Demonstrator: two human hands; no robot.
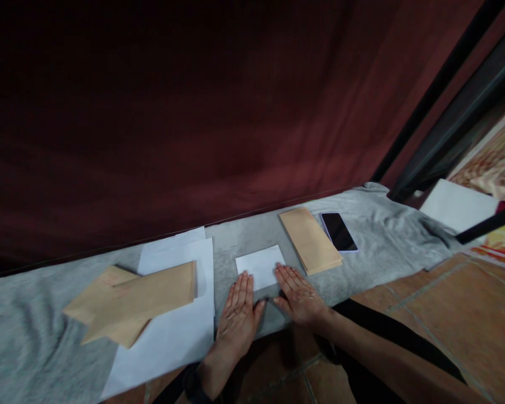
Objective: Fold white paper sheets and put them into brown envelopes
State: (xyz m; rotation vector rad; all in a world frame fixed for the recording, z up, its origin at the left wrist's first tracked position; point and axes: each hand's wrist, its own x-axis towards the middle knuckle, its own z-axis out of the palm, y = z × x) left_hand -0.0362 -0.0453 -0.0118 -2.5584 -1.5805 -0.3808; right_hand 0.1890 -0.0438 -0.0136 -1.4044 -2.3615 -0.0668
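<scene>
One grey cloth [374, 241] lies beneath. Left of the left hand [238, 314]: at least two white sheets [172, 336], at least two brown envelopes [151, 294]. Right of the right hand [301, 294]: one envelope stack [310, 238]. Both hands, flat, grasp nothing, fingertips on one white paper [261, 266] ahead. Farther right, one phone [339, 231].

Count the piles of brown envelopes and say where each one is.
2: the left pile lies partly on white sheets; the right pile lies between the small paper and the phone. Some envelopes may be hidden underneath.
</scene>
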